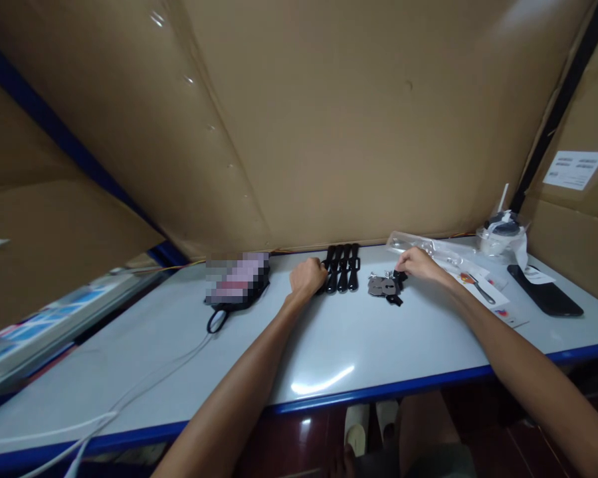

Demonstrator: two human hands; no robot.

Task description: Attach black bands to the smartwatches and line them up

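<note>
A row of several black elongated plastic parts (345,267) lies side by side at the back of the white table (329,345). My left hand (307,278) is curled closed against the leftmost of them. To the right lies a small heap of grey metal plates and black pieces (383,287). My right hand (416,263) reaches over that heap, its fingers pinched on a small black piece at the heap's right edge.
A black pouch with a loop (234,289) lies left of my left hand. A clear plastic bag (436,249), a leaflet with a small screwdriver (480,288), a black phone (544,289) and a lidded cup (501,236) sit at the right. White cables (129,398) cross the left. Cardboard walls stand behind.
</note>
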